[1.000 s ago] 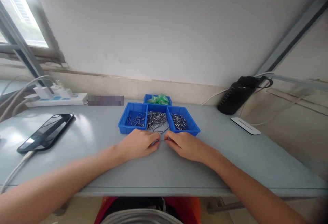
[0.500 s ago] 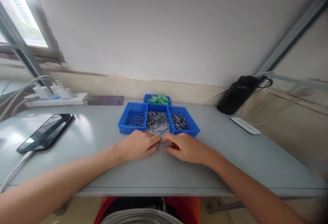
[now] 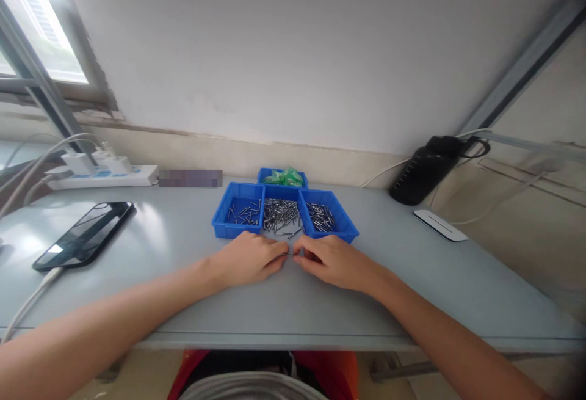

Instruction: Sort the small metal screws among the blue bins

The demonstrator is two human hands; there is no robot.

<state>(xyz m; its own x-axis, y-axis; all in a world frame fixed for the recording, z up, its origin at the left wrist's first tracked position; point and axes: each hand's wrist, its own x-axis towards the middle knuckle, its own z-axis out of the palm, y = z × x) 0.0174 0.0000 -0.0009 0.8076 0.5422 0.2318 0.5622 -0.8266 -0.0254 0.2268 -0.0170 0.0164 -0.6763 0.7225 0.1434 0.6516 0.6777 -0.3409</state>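
My left hand (image 3: 253,258) and my right hand (image 3: 336,261) meet fingertip to fingertip over the grey table, just in front of the blue bins. A thin metal screw (image 3: 289,254) spans the small gap between them, one end pinched by each hand. Behind the hands, a heap of loose screws (image 3: 280,214) lies between the left blue bin (image 3: 220,227) and the right blue bin (image 3: 350,229). A few screws lie scattered in the left bin, while the right one holds a dense pile. Green plastic (image 3: 286,177) fills the rear blue bin (image 3: 262,174).
At the left lie a phone (image 3: 85,235) with a cable and a white power strip (image 3: 137,176) with plugs. A black bottle (image 3: 423,171) and a flat white device (image 3: 440,225) are at the right. The table's front edge (image 3: 284,340) runs below my forearms.
The fingers of my right hand have closed on the free end of the screw, which now lies straighter between both hands. The view has shifted very slightly.
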